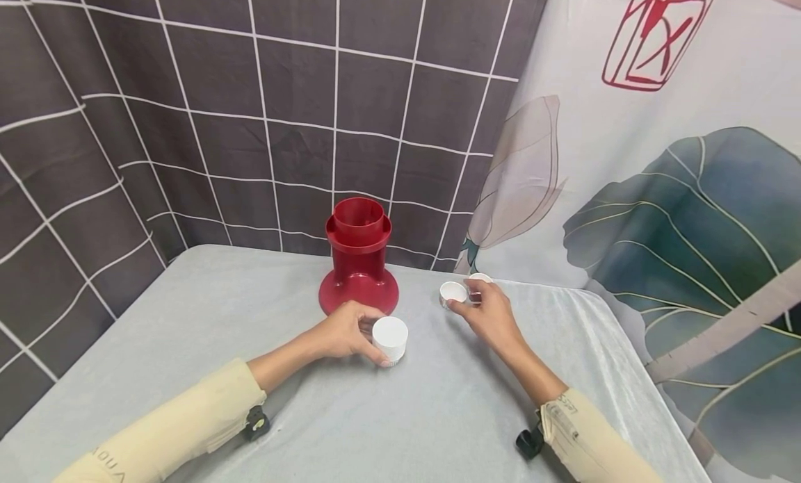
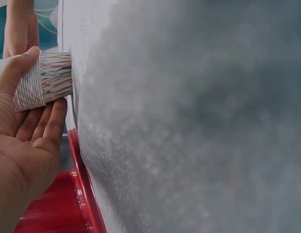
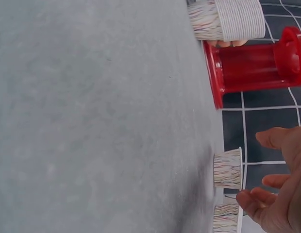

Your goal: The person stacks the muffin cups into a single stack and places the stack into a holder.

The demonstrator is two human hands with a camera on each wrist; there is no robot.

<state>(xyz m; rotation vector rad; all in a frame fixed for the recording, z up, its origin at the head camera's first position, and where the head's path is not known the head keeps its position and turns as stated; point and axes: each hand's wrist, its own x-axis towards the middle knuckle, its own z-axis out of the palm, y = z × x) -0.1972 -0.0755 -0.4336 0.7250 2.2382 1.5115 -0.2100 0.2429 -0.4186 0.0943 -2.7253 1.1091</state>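
Note:
My left hand (image 1: 350, 333) grips a stack of small white paper cups (image 1: 391, 338), thumb on one side and fingers on the other. In the left wrist view the stack's nested rims (image 2: 28, 82) look ribbed, and its lowest cup carries wavy coloured streaks. My right hand (image 1: 491, 320) hovers at two single paper cups, the nearer one (image 1: 452, 293) and another (image 1: 480, 277) partly covered by the fingers. In the right wrist view its thumb and fingers are spread apart beside the streaked cup (image 3: 228, 170); whether a fingertip touches a rim cannot be told.
A red plastic tube-shaped stand (image 1: 359, 257) with a round base stands behind my left hand. Pale cloth covers the table (image 1: 206, 309). A dark gridded curtain (image 1: 300, 121) and a white printed curtain (image 1: 576, 108) hang along the back edge.

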